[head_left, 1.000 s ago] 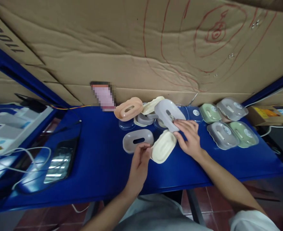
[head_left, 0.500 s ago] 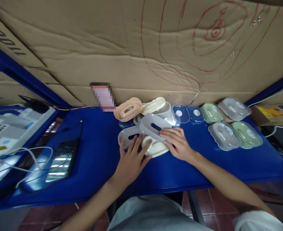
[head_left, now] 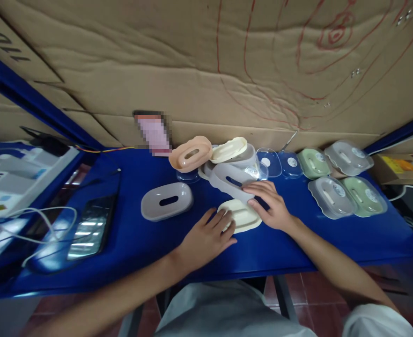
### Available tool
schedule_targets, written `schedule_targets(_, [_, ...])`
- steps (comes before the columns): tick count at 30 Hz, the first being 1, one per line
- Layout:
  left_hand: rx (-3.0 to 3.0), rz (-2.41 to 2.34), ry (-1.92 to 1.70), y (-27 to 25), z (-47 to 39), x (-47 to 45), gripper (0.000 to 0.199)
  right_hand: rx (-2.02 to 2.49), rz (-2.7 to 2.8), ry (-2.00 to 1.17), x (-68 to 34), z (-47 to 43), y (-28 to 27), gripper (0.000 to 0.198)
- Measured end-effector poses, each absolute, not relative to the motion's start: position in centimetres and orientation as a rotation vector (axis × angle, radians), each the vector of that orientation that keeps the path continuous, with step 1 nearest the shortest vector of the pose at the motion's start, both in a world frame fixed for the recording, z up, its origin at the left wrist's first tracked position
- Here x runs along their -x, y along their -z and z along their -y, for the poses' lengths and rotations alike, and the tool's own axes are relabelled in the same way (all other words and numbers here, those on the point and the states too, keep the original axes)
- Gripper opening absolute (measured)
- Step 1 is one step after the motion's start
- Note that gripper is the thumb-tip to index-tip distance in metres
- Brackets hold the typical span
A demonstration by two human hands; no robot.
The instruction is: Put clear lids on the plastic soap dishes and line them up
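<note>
My right hand (head_left: 269, 206) grips the right end of a grey soap dish (head_left: 224, 180) with a long slot, tilted against the pile. Below it lies a cream soap dish (head_left: 243, 217). My left hand (head_left: 208, 236) rests its fingertips at that cream dish's left side, fingers apart; whether it grips cannot be made out. Farther left, a second grey soap dish (head_left: 148, 206) with a slot sits alone on the blue table. Behind, a peach soap dish (head_left: 201, 150) and another cream dish (head_left: 231, 150) lie on the pile.
Lidded soap boxes, green (head_left: 312, 164) and grey (head_left: 333, 199), stand in a group at the right. Clear lids (head_left: 269, 161) lie near the cardboard wall (head_left: 178, 93). At left are a dark phone (head_left: 92, 224), white cables and power strips (head_left: 24, 182). A small carton (head_left: 399, 171) stands far right.
The second grey dish has moved left, away from the pile, and my left hand has let go of it. That hand has shifted right to the cream dish. My right hand stays on its grey dish.
</note>
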State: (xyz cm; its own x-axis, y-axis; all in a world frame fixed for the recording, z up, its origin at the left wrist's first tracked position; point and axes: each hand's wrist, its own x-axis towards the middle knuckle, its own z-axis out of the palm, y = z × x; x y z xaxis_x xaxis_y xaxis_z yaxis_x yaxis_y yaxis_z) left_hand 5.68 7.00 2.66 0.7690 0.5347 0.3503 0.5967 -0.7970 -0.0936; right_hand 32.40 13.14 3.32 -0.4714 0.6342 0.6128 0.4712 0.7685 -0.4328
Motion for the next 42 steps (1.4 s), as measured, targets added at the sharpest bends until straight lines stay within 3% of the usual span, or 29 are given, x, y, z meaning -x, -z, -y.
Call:
schedule_targets(3, [2.739, 0.803, 0.483, -2.5, -9.0, -5.2, 0.014, 0.861, 2.22, -0.258, -33.4, -13.1, -4.6, 0.039])
schedule_targets(6, [2.662, 0.788, 0.603, -2.5, -10.3, -3.4, 0.005, 0.837, 2.382, -0.23, -33.4, -12.7, -5.1, 0.039])
schedule_targets(12, [2.733, 0.913, 0.636, -2.7, -11.2, -2.2, 0.029, 0.779, 2.547, -0.372, -32.1, -12.8, -3.9, 0.032])
schedule_targets(24, [2.889, 0.956, 0.599, -2.6, -10.2, -2.3, 0.028, 0.73, 2.63, -0.289, -31.7, -13.0, -2.6, 0.033])
schedule_targets(27, [2.875, 0.973, 0.574, -2.5, -10.2, -2.3, 0.027, 0.843, 2.483, -0.104, -32.8, -13.7, -2.9, 0.042])
schedule_targets(32, [2.968, 0.93, 0.567, -2.9, -10.4, -2.1, 0.025, 1.282, 2.257, 0.124, -35.7, -16.3, -2.6, 0.082])
schedule_targets(37, [2.991, 0.982, 0.717, -2.8, -10.6, -2.2, 0.017, 1.237, 2.309, -0.004, -36.9, -16.8, -3.6, 0.064])
schedule_targets(39, [2.974, 1.041, 0.793, -2.5, -10.7, -2.2, 0.029, 1.194, 2.282, -0.106, -36.7, -16.1, -4.7, 0.059])
schedule_targets(42, [2.944, 1.193, 0.915, -2.0, -10.8, -2.2, 0.062, 1.113, 2.299, -0.25, -36.0, -15.0, -5.6, 0.056])
